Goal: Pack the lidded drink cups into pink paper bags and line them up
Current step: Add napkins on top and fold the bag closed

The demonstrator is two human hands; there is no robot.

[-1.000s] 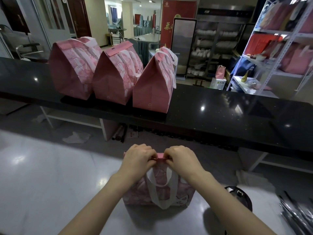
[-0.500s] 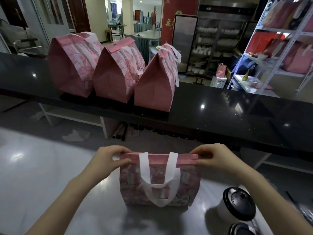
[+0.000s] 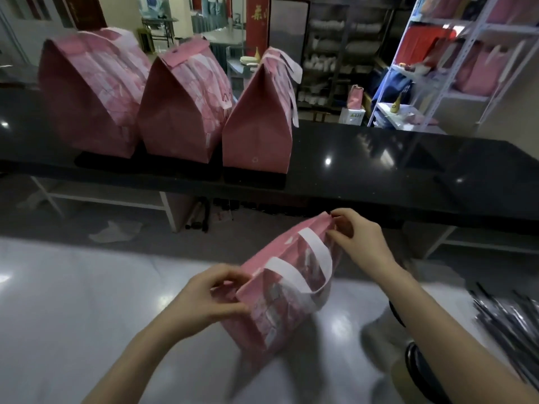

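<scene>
A pink paper bag (image 3: 280, 310) with white handles stands turned at an angle on the pale grey table (image 3: 73, 301) in front of me. My left hand (image 3: 210, 301) pinches the near end of its folded top edge. My right hand (image 3: 358, 240) pinches the far end. Three closed pink bags stand side by side on the black counter (image 3: 379, 167): the left bag (image 3: 87, 97), the middle bag (image 3: 178, 109) and the right bag (image 3: 259, 121). A black-lidded drink cup (image 3: 414, 365) shows partly behind my right forearm.
A bundle of dark wrapped straws (image 3: 507, 316) lies at the table's right edge. Behind the counter stand a white metal shelf rack (image 3: 455, 62) with pink and red bags and a dark cabinet of white dishes (image 3: 329, 48). Crumpled paper (image 3: 113, 231) lies on the floor under the counter.
The bag in my hands has swung from facing me square to an angle, its right end now farther away. Both hands stay on the ends of its top edge. The view has tilted and blurred.
</scene>
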